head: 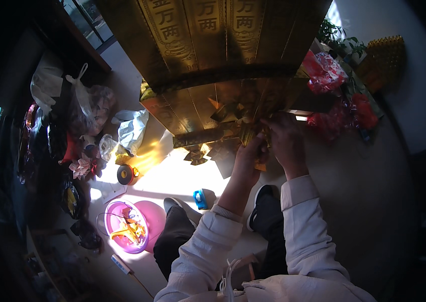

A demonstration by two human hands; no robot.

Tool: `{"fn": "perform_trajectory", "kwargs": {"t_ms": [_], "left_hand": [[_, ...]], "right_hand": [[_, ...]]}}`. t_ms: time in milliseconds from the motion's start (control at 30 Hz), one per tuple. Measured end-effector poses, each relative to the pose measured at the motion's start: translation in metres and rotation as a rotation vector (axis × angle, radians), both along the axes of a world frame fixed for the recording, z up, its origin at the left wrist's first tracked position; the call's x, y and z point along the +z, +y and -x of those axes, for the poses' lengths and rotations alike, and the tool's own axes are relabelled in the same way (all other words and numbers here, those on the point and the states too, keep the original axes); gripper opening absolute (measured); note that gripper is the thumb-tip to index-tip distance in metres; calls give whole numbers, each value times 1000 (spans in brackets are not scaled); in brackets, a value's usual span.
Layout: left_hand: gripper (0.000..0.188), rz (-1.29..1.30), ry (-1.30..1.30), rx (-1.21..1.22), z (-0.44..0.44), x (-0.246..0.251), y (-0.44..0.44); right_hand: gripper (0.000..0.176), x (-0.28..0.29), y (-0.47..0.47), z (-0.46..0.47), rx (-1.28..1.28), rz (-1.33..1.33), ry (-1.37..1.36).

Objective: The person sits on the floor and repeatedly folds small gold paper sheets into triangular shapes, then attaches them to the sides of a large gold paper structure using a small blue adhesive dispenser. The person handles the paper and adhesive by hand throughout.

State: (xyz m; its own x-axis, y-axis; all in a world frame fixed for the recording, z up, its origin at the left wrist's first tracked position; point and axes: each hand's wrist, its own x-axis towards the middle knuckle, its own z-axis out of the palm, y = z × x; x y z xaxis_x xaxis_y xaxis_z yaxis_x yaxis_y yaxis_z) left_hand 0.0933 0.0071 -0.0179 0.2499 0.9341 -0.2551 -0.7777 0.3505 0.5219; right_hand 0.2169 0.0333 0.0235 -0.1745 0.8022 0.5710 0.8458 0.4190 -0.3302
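A large tiered structure of embossed gold foil paper fills the view before me and bears printed characters. Folded gold ornaments hang along its lower edge. At its lower right, my left hand grips a small folded gold paper piece, whose tip also shows below the fist. Close against it, my right hand has its bent fingers at the same piece. Shadow and the fingers hide the exact contact on that side.
A pink basin with an orange tool and a cord stands left of my feet. Nearby lie a tape roll, a blue object and a power strip. Plastic bags line the left; red plastic wrapping lies right.
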Motion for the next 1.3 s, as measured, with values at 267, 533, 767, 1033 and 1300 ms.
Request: {"fn": "perform_trajectory", "kwargs": {"t_ms": [267,533,767,1033,1300], "left_hand": [[14,3,-44,3,1,-6,5],[14,-10,-39,22,2,-4,5],[15,-16,-39,17,2,-2,5],[16,-7,-31,8,3,1,6],[17,-18,-26,8,4,1,7]], "right_hand": [[29,2,-1,0,-5,4,-23],[30,-2,-2,1,-4,33,19],[30,-2,-2,0,10,25,26],[28,-4,-1,-1,-19,1,-34],[26,-1,-1,0,-16,-3,-28]]}}
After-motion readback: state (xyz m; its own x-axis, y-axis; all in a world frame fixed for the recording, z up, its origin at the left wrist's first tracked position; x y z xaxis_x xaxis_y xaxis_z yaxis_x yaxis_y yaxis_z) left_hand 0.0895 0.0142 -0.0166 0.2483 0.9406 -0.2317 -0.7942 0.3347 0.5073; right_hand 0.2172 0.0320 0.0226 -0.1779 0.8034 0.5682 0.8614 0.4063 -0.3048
